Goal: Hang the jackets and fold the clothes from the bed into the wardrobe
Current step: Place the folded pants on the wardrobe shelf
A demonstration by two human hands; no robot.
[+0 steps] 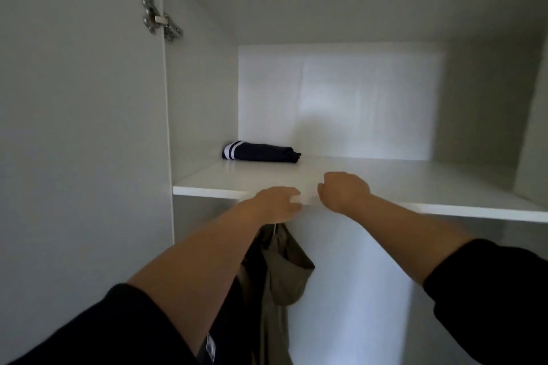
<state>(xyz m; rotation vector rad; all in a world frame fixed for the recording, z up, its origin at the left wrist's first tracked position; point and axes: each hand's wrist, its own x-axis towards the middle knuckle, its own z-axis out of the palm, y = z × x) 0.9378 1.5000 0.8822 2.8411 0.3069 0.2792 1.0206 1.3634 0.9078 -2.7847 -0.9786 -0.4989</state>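
Below the wardrobe shelf hangs a khaki jacket, with a darker garment just behind it on the left. A thin hanger hook runs up from the jacket into my left hand, which grips it right under the shelf's front edge. My right hand hovers beside it at the shelf edge, fingers curled, with nothing visible in it. A folded navy garment with white stripes lies on the shelf at the back left. The rail is hidden by the shelf.
The open wardrobe door stands close on the left, with a metal hinge near its top. The white back panel and a side wall on the right close in the shelf compartment.
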